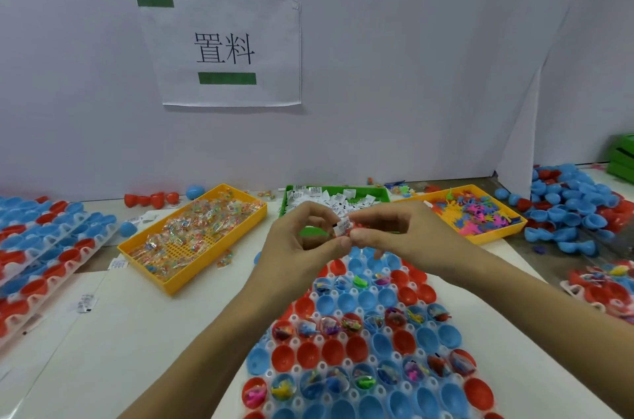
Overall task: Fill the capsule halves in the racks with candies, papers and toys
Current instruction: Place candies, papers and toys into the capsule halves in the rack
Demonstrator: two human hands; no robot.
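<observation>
Rack [363,343] nearest me, part filled: some rows loaded, empty halves right below the hands. Left hand [302,240] and right hand [384,233] meet above its far end, both pinching one folded paper [342,227] between fingertips, upright-ish. I'd drop straight down. Beyond: candy tray [192,233] left, paper tray [336,197] centre, toy tray [473,212] right

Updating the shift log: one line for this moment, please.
Stage: filling | left hand and right hand: pinch papers | above rack
</observation>
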